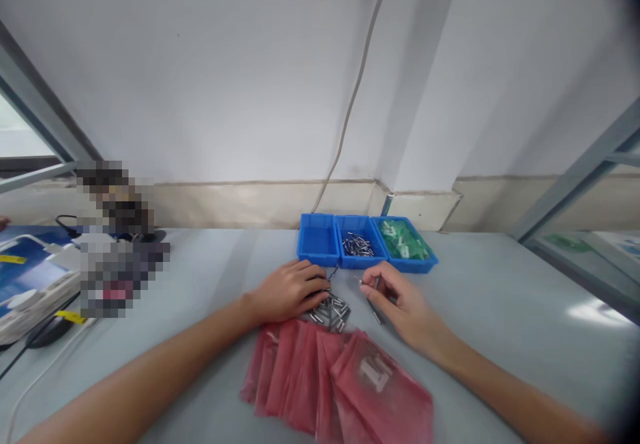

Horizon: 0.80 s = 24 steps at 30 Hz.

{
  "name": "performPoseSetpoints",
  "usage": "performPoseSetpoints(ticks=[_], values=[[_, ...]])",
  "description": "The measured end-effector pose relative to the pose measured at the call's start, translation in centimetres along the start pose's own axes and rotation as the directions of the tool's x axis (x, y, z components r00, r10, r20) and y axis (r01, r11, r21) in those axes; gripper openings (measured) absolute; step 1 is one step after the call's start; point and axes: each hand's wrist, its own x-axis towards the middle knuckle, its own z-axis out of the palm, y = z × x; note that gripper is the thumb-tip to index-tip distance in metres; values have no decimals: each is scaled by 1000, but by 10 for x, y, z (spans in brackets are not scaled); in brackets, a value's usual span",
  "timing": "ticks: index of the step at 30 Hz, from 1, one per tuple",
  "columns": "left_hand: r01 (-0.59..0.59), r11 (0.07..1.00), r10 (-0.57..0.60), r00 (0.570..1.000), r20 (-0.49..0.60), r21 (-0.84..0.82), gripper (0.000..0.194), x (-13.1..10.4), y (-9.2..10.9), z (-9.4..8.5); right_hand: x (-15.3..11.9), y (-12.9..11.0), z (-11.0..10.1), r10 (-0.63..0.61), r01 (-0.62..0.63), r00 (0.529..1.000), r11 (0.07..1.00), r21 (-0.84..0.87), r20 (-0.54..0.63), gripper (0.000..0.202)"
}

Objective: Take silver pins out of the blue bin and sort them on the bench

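Observation:
My left hand (295, 289) lies palm down at the left side of a loose pile of small metal pins (330, 312), its fingers stretched over some of them. My right hand (395, 301) is closed in a pinch to the right of the pile, and a thin metal pin (357, 279) pokes out from its fingertips. Another pin (375, 312) lies beneath that hand on the table. Just in front of the pile, red translucent bags (300, 377) are fanned out overlapping. The top bag (387, 397) shows pale metallic pieces inside.
Behind my hands stand three joined blue bins: an empty one (318, 257), one with metal pins (360, 263), and one with green bags (406, 241). A power strip (45, 304) and cables sit at the left of the grey table (200, 257). Metal frame posts rise on both sides.

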Motion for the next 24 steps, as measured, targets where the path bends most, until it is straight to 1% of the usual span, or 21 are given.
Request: performPoseSetpoints(ticks=[9,24], values=[[4,1000,-4,1000,5,5,31,0,0,0,-1,-7,-2,-7,7,1000,999,-33,-7,20],[0,1000,0,1000,8,12,31,1,1,-1,-1,-9,-2,-14,15,1000,998,-56,11,20]])
